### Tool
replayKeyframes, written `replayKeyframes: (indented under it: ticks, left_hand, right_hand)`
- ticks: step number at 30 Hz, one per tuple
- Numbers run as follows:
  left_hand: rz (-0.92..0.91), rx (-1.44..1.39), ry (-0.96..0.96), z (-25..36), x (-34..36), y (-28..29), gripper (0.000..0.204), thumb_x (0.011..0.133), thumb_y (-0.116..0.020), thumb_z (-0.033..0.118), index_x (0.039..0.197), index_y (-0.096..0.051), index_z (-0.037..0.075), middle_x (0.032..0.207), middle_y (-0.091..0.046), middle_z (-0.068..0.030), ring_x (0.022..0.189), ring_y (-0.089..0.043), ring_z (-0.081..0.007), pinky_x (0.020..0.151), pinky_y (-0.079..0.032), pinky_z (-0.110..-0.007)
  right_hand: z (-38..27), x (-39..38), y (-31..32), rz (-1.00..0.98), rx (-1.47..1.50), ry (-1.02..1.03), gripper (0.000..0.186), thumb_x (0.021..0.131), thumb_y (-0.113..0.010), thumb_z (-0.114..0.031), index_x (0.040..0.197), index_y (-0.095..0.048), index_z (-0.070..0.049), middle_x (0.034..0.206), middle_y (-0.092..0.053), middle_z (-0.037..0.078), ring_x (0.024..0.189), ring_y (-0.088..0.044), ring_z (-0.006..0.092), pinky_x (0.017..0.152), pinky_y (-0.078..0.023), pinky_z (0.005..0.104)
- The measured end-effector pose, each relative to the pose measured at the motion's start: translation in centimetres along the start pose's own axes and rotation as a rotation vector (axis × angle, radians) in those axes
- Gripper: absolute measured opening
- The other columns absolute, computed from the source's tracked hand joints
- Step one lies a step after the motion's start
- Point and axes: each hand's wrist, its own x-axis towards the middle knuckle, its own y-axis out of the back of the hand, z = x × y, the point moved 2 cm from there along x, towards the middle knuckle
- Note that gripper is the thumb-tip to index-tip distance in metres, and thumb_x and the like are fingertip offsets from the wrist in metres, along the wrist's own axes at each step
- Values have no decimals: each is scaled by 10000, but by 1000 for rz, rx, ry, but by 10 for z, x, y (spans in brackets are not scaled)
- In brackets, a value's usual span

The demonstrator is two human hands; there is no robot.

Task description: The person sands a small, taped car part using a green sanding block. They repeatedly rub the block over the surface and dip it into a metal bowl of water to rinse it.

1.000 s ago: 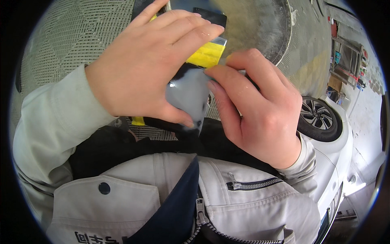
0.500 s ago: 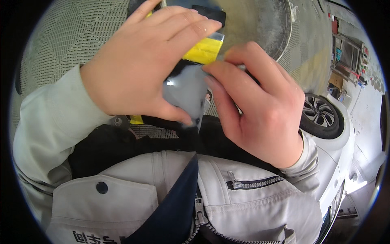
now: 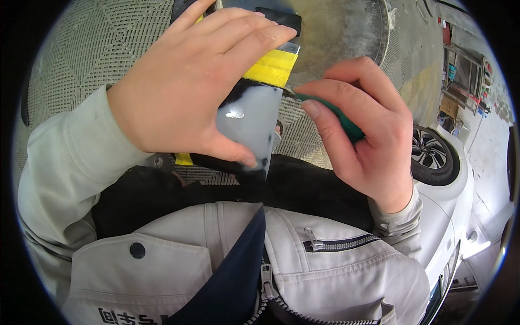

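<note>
My left hand (image 3: 179, 89) lies spread across a dark panel with a glossy grey patch (image 3: 252, 122). Its thumb rests on the patch near the lower edge, while the other fingers stretch over the yellow tape (image 3: 271, 67) at the far side. Black spots show around the grey. To the right, my right hand (image 3: 368, 130) pinches a bent green sheet (image 3: 345, 120), perhaps sandpaper, between thumb and fingers. The sheet's tip is close to the panel's right edge, by the tape; whether it touches is unclear. My left hand hides much of the panel.
Beyond the panel is a round, dusty surface (image 3: 341, 32) with a pale rim. Grid floor tiles (image 3: 103, 49) spread at the left. A white car with a dark wheel (image 3: 433, 154) stands at the right, and a metal shelf (image 3: 466, 76) behind it.
My right hand has moved right, away from the grey patch, and the green sheet in it now shows. The left hand and panel stay nearly still.
</note>
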Motion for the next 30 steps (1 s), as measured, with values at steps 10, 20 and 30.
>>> replayKeyframes:
  ticks: [10,20,30]
  left_hand:
    - [15,-13,8,0,5,0,1280,654,-1004,642,1687,-491,87,1618,-582,-189,1563,-513,-419,1354,-235,-700]
    - [28,-26,8,2,3,1,1274,659,-1001,643,1685,-493,85,1615,-583,-192,1560,-515,-421,1352,-238,-701]
    - [34,-26,19,4,9,3,1267,664,-999,645,1682,-496,83,1613,-584,-194,1557,-516,-423,1350,-241,-702]
  right_hand:
    - [-4,6,-3,-14,15,19,199,909,-838,25,1103,-841,-22,1039,-679,120,894,-702,275,776,-569,346]
    - [-11,9,-8,13,-20,36,197,892,-843,24,1081,-826,-28,1024,-677,119,858,-710,297,737,-575,363]
    - [-22,10,-13,40,-131,16,175,893,-843,15,1058,-813,-36,1012,-695,96,783,-710,303,686,-578,375]
